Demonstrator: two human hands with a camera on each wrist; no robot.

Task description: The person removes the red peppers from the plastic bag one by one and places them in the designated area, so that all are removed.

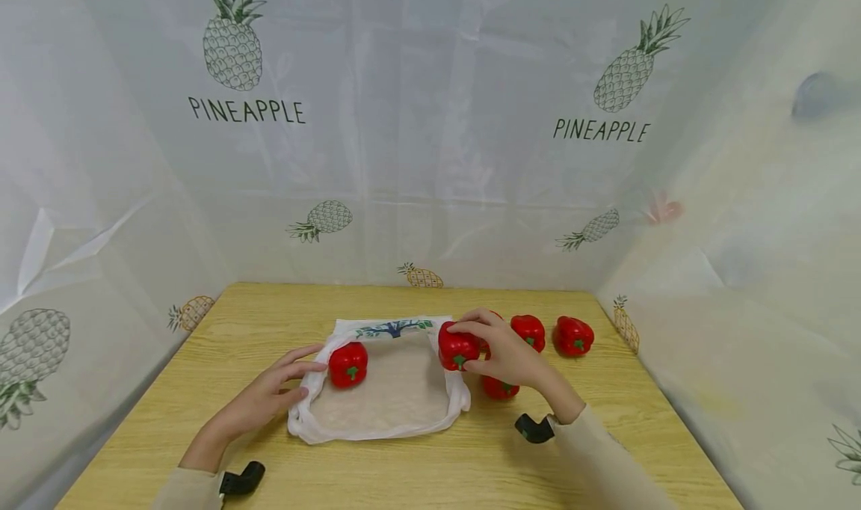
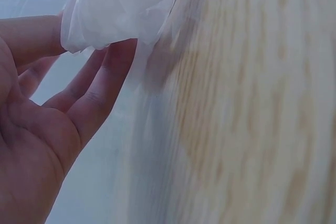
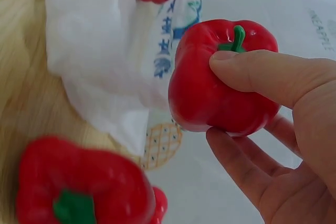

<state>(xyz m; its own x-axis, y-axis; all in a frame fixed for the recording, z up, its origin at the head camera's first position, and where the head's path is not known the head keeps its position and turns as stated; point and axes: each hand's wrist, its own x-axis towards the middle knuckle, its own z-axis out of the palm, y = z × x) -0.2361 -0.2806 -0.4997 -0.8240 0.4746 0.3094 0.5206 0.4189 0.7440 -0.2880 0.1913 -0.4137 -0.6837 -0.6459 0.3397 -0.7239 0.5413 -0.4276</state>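
A white plastic bag with a blue and green tree print lies with its mouth spread wide. One red bell pepper sits inside at the bag's left. My left hand pinches the bag's left rim; the left wrist view shows thumb and fingers on either side of the gathered plastic. Between thumb and fingers, my right hand grips another red bell pepper with a green stem, over the bag's right rim. In the right wrist view its thumb presses near the stem.
More red bell peppers lie to the right of the bag: one below the right hand, one behind it, and one farther right. A pineapple-print curtain hangs around the wooden table.
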